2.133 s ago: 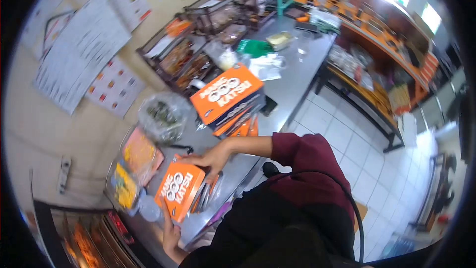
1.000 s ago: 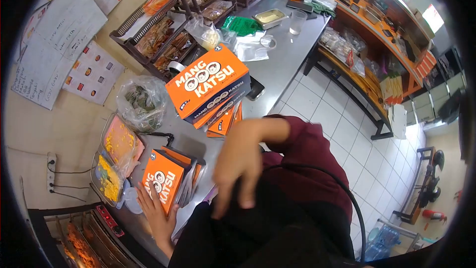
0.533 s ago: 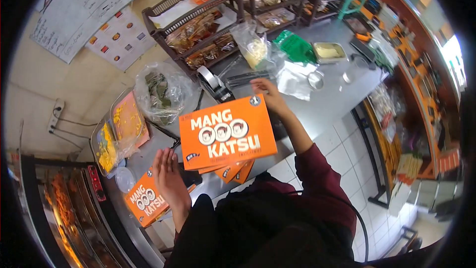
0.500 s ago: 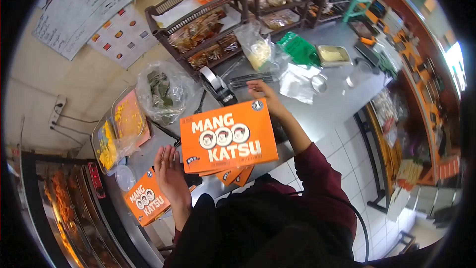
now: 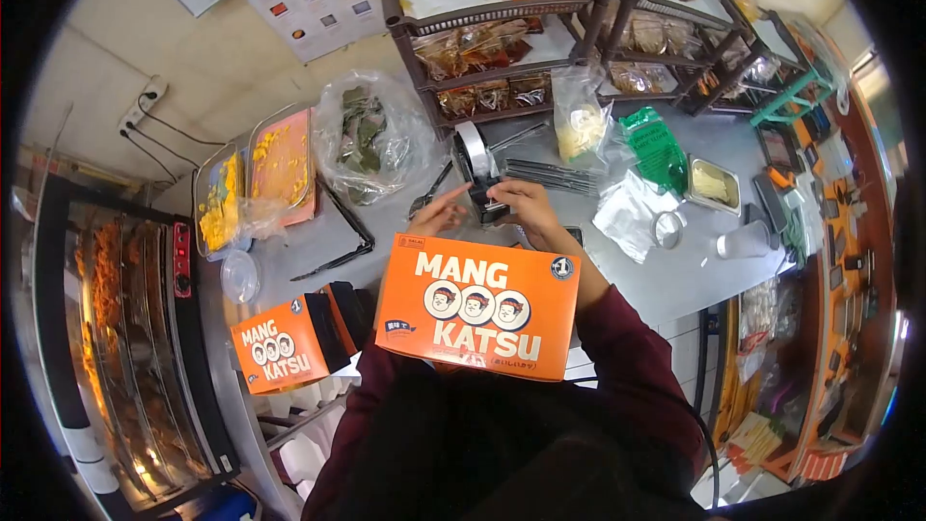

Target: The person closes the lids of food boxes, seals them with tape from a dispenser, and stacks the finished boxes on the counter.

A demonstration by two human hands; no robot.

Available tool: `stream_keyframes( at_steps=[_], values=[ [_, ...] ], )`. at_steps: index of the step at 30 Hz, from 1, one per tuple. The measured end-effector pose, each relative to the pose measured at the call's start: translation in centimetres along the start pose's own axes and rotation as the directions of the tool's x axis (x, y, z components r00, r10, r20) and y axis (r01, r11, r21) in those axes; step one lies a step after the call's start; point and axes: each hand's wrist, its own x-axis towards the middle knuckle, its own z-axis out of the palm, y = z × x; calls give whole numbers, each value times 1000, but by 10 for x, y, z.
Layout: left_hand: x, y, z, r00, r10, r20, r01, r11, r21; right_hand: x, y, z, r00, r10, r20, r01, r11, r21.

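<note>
A black tape dispenser (image 5: 477,188) with a roll of tape stands on the metal counter. My right hand (image 5: 527,209) has its thumb and fingers closed at the dispenser's front end; any strip of tape there is too fine to see. From the other side, my left hand (image 5: 440,213) reaches in, index finger stretched toward the dispenser. Closer to my body, an orange box (image 5: 477,307) printed "MANG KATSU" hides my forearms in part. At the left, a second orange box (image 5: 275,345) of the same print sits beside a black piece.
Brown plastic racks (image 5: 502,2) with bagged food line the wall. A clear bag of leaves (image 5: 371,140), trays of yellow food (image 5: 280,159) and a plastic cup (image 5: 240,277) lie left. A green packet (image 5: 656,148) and metal tin (image 5: 714,181) lie right. A lit warming cabinet (image 5: 135,347) borders the left.
Both hands have moved from the sides of the front box to the tape dispenser. The view has shifted, so the counter items appear farther right.
</note>
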Motion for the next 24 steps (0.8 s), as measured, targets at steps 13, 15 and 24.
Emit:
stream_keyframes(
  at_steps=[13,15,24],
  values=[
    [4,6,23,941,323,-103,-70,484,872,8,62,-38,721,-657,220,648,527,-550],
    [-3,22,26,975,183,-129,-10,613,790,-16,16,-31,881,-443,164,209,54,-976],
    [-66,70,21,822,307,-480,-488,814,-316,-121,-111,-90,641,-730,-238,435,600,-671]
  ],
)
